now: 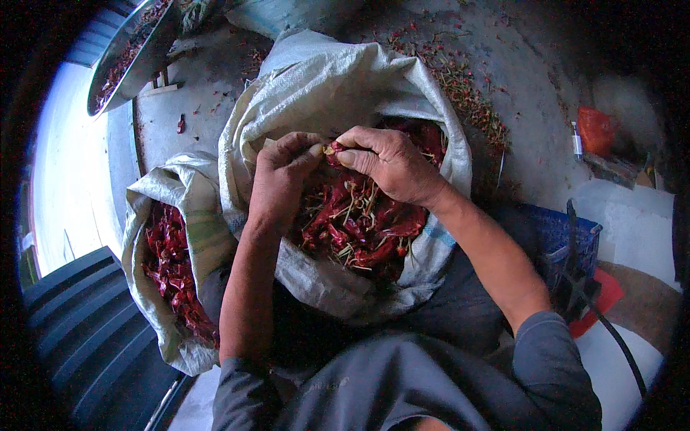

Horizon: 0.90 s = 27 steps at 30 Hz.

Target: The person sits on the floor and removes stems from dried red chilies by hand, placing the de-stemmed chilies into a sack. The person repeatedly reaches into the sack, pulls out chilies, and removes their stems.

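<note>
A dried red chili pepper (335, 153) is held between my two hands, above the mouth of a large white woven sack (345, 67). My right hand (391, 164) grips its body between thumb and forefinger. At the pepper's pale stem end, my left hand (288, 169) has its thumb and forefinger pinched together; whether they grip the stem is hard to tell. Dried red chili peppers (372, 229) with stems lie in the sack below. To the left stands a smaller woven sack (137, 231) holding glossy dried red peppers (171, 264).
A metal pan (137, 62) with dried pieces is at the upper left. Stems and pepper bits (469, 97) litter the concrete floor beyond the sack. At right are a blue plastic basket (574, 229), a black cable (614, 339) and an orange-red bag (595, 131). Dark corrugated sheeting (97, 334) lies lower left.
</note>
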Each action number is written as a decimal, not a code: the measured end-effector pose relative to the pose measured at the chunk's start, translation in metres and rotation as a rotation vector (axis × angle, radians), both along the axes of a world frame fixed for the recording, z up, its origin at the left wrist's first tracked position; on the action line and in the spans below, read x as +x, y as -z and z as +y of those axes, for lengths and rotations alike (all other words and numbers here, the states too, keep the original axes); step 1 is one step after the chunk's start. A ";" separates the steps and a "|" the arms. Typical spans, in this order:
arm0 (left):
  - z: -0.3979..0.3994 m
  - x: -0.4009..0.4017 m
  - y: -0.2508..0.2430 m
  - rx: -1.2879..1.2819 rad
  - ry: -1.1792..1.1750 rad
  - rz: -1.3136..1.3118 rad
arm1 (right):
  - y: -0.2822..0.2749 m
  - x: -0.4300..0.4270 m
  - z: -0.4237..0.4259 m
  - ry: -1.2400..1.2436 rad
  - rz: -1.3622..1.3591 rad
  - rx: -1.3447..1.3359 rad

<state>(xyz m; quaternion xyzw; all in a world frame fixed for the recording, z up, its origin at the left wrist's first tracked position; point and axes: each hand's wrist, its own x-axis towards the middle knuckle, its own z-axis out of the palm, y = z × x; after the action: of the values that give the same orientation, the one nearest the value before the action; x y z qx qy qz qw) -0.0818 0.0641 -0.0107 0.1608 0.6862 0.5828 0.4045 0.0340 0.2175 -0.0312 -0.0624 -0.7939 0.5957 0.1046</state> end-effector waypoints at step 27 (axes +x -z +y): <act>-0.010 -0.019 0.000 -0.024 -0.115 0.232 | 0.001 -0.033 -0.012 0.032 0.112 0.093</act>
<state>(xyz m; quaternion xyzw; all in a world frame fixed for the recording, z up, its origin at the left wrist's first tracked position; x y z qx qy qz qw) -0.1004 0.0543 -0.0108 0.1827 0.7433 0.5743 0.2904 0.0011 0.2056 -0.0327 -0.0369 -0.8126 0.5589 0.1612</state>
